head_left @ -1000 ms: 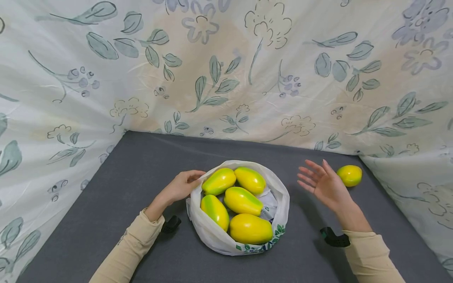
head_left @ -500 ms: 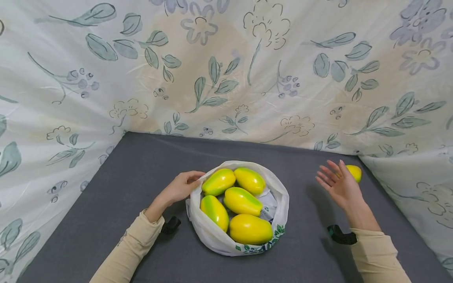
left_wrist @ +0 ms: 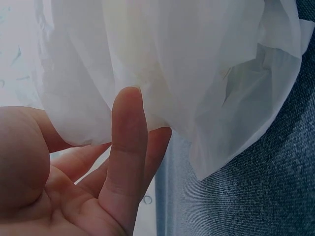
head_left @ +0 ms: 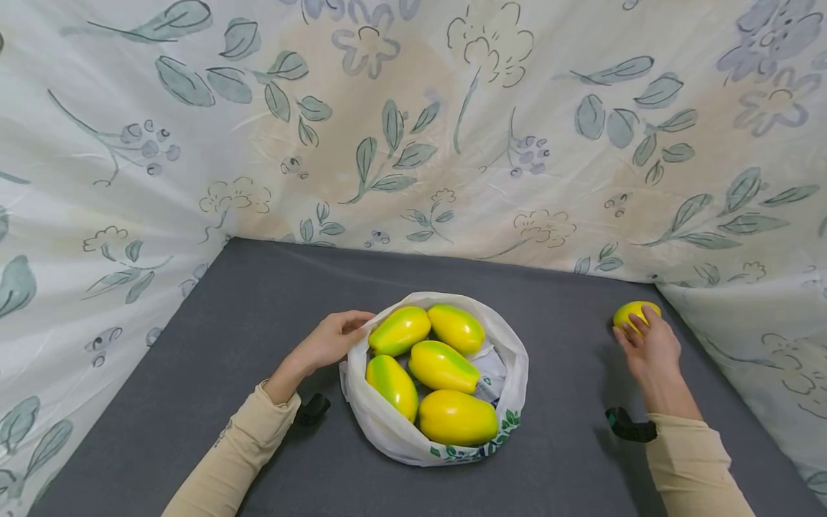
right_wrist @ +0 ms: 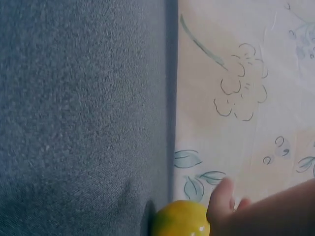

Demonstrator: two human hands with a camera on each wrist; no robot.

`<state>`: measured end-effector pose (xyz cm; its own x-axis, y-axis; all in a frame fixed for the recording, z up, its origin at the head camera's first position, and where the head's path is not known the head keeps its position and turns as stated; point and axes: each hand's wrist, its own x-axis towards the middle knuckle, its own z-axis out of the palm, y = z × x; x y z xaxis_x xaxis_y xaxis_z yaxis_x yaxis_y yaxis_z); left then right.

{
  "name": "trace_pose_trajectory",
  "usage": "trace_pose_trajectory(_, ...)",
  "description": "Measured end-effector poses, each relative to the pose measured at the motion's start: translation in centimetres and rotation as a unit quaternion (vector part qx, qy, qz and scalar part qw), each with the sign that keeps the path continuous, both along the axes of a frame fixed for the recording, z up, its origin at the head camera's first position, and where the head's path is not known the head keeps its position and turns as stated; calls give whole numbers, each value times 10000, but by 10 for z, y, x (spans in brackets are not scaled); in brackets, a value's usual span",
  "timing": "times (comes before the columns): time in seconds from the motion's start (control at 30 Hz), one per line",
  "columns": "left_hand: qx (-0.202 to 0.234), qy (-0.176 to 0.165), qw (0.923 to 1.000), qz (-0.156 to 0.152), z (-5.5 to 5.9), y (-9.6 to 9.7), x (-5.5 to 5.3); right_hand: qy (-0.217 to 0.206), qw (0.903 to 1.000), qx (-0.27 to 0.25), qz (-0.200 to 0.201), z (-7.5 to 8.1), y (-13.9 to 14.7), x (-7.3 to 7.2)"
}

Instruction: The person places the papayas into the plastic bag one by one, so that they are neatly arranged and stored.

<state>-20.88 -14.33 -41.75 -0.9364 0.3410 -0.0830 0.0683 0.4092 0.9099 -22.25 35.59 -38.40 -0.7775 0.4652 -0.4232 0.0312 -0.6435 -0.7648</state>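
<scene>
In the head view, a white plastic bag [head_left: 517,366] with its mouth rolled open holds several yellow-green papayas [head_left: 444,366]. My left hand [head_left: 328,339] holds the bag's left rim; in the left wrist view, the fingers [left_wrist: 129,132] lie on both sides of the thin plastic. Far to the right, a single papaya [head_left: 628,311] lies on the table. My right hand [head_left: 655,352] is at its near side, fingers spread and slightly bent over it, partly covering it. The right wrist view shows that papaya [right_wrist: 181,221] at the bottom edge, right beside a blurred fingertip.
A dark grey cloth [head_left: 258,287] covers the table. Floral curtains [head_left: 388,143] hang behind it and along both sides; the lone papaya lies near the right curtain. A black wrist device [head_left: 629,425] sits under the right wrist, another [head_left: 313,411] under the left.
My right hand has moved right to the lone papaya and turned, its fingers now over the fruit. My left hand and the bag have stayed in place.
</scene>
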Motion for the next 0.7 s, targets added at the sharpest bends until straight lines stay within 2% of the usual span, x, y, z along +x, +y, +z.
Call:
trace_pose_trajectory(0.13, -9, -25, 10000, 16, 0, 0, 0, -434, 9955, 678, -506, -4, 3, -5)
trace_pose_trajectory(0.27, -18, -19, 10000, 10, -1, -1, 0, -594, 9900, 908, -900, -6, 8, -7)
trace_pose_trajectory(0.37, -46, -6, 10000, 15, -1, 0, 0, -652, 9854, 1090, -1136, -15, 19, -14)
trace_pose_trajectory(0.47, -75, 2, 10000, 16, -1, 0, 0, -757, 9823, 1186, -1239, -30, 34, -22)
trace_pose_trajectory(0.57, -89, -8, 10000, 13, -1, 1, 0, -865, 9826, 1059, -1260, -41, 48, -29)
trace_pose_trajectory(0.7, -82, -36, 10000, 5, 0, 1, 0, -1007, 9814, 1029, -1273, -42, 52, -31)
